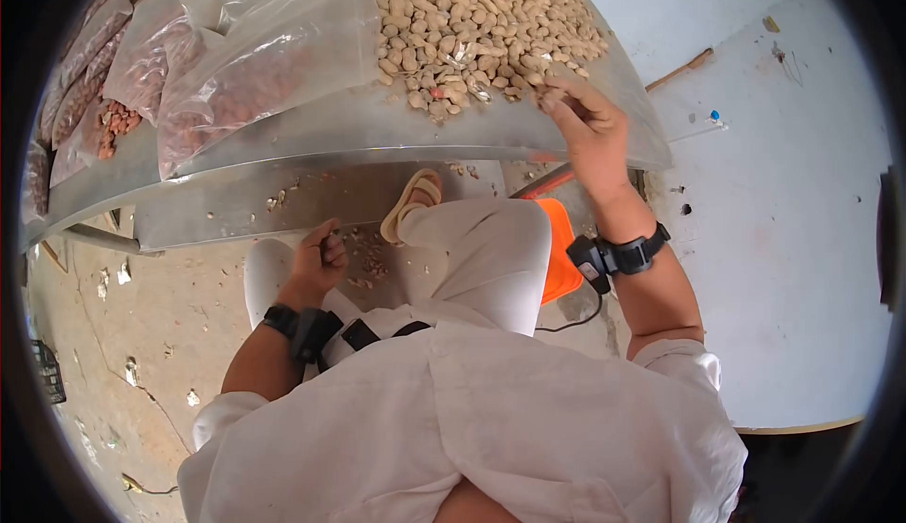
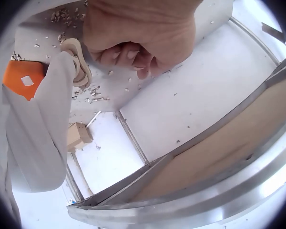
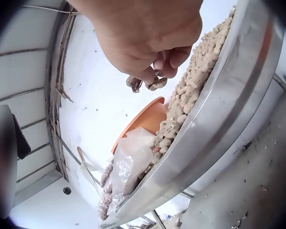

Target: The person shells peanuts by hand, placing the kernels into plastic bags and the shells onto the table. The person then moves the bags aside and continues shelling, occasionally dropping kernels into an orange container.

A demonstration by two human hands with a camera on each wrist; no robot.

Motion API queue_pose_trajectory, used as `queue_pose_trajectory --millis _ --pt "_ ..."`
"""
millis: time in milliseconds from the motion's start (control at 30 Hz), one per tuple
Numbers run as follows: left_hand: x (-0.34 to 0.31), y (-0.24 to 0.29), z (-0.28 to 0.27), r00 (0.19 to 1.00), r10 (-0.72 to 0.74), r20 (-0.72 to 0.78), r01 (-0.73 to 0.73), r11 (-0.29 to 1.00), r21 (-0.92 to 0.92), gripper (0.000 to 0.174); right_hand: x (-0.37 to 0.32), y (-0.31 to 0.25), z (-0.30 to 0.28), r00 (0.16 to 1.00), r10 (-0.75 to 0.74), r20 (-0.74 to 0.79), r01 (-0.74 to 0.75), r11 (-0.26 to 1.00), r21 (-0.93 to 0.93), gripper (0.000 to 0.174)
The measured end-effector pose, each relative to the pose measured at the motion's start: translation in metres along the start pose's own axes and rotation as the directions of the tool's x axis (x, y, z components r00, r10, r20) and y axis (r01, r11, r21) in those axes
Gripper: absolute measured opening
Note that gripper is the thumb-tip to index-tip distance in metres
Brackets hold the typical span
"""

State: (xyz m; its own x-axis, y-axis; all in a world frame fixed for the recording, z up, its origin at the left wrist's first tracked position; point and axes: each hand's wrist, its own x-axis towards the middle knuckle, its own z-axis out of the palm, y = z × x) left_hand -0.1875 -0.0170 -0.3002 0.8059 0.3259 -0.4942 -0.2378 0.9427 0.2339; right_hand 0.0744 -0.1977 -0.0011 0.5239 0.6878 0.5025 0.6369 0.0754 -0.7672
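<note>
Pinching brown peanut bits (image 3: 156,84) between thumb and fingers, the right hand (image 1: 599,126) sits in the upper right of the head view, at the lower right edge of the heap (image 1: 481,13); its grip is narrow, holding those bits. The heap, unshelled peanuts, fills the top centre of that view, with some shiny scraps (image 1: 462,54) and a reddish kernel (image 1: 436,93) along its near edge. The left hand (image 1: 321,261) is lower, left of centre, above the lap; its fingers curl inward, and whether they hold anything I cannot tell.

Under the heap is a metal tabletop (image 1: 514,128). Clear bags (image 1: 330,23) of reddish kernels lie on it at the upper left, the nearest one beside the heap. In the right wrist view an orange basin (image 3: 148,117) shows at centre, behind the peanuts.

Below the tabletop, a sandal (image 1: 396,221) shows near the centre of the head view, with shell litter (image 1: 366,257) on the floor (image 1: 170,315) below it. An orange seat (image 1: 564,249) shows beside the right thigh. The person wears a white shirt (image 1: 453,410) and pale trousers (image 1: 500,240). A stick (image 1: 679,70) lies at the upper right.
</note>
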Motion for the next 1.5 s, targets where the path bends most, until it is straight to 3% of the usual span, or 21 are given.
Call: queue_pose_trajectory --millis 100,200,400,600,800,933,1067,1100,1200,1233,1333,1400,1467,1500 --pt "-0.006 -0.007 0.008 0.999 -0.006 -0.044 0.005 1.000 -0.012 0.014 0.010 -0.003 0.033 0.980 -0.192 0.043 0.196 0.937 -0.289 0.018" --pt "-0.013 -0.012 0.008 0.998 -0.018 -0.061 0.017 1.000 -0.021 0.015 0.019 0.009 0.055 0.952 -0.291 0.097 0.305 0.856 -0.418 0.017" --pt "-0.021 -0.013 0.003 0.997 -0.017 -0.078 0.013 0.999 -0.043 0.015 0.016 0.009 0.062 0.918 -0.379 0.113 0.381 0.768 -0.514 0.020" --pt "-0.019 -0.012 0.005 0.988 0.007 -0.151 -0.011 1.000 -0.024 0.013 0.014 0.015 0.063 0.920 -0.372 0.120 0.380 0.777 -0.502 0.024" --pt "-0.013 -0.020 0.000 0.995 -0.011 -0.099 0.008 0.999 -0.038 0.013 0.015 0.019 0.053 0.959 -0.284 0.013 0.261 0.859 -0.440 0.023" --pt "-0.015 -0.014 -0.006 0.996 -0.020 -0.091 0.017 0.999 -0.039 0.013 0.011 0.012 0.021 0.990 -0.007 -0.141 -0.019 0.983 -0.184 0.020" --pt "-0.018 -0.009 -0.013 0.990 0.001 -0.141 -0.005 1.000 -0.029 0.014 -0.014 -0.001 -0.034 0.948 -0.108 -0.300 0.054 0.982 -0.182 0.020" --pt "-0.018 -0.008 -0.013 0.987 0.008 -0.162 -0.013 1.000 -0.028 0.015 -0.023 -0.002 -0.050 0.935 -0.150 -0.322 0.067 0.965 -0.255 0.019" --pt "-0.015 -0.010 -0.012 0.987 0.004 -0.160 -0.007 1.000 -0.023 0.017 -0.055 -0.001 -0.083 0.910 -0.135 -0.393 0.063 0.980 -0.190 0.017" --pt "-0.014 -0.011 -0.010 0.985 -0.007 -0.173 0.002 1.000 -0.029 0.017 -0.067 0.007 -0.096 0.894 -0.123 -0.430 0.016 0.970 -0.245 0.016" --pt "-0.012 -0.012 0.000 0.979 -0.034 -0.203 0.027 0.999 -0.039 0.017 -0.108 0.047 -0.131 0.869 -0.049 -0.493 -0.187 0.889 -0.418 0.015" --pt "-0.016 -0.012 0.005 0.976 -0.041 -0.215 0.033 0.999 -0.038 0.017 -0.136 0.067 -0.140 0.904 -0.001 -0.428 -0.276 0.762 -0.585 0.017" --pt "-0.019 -0.009 0.004 0.989 -0.071 -0.133 0.075 0.997 0.026 0.018 -0.178 0.133 -0.175 0.959 0.176 -0.221 -0.283 0.584 -0.761 0.019" --pt "-0.021 -0.006 0.005 0.992 -0.082 -0.098 0.088 0.994 0.062 0.019 -0.193 0.151 -0.180 0.909 0.362 -0.206 -0.363 0.448 -0.817 0.022"
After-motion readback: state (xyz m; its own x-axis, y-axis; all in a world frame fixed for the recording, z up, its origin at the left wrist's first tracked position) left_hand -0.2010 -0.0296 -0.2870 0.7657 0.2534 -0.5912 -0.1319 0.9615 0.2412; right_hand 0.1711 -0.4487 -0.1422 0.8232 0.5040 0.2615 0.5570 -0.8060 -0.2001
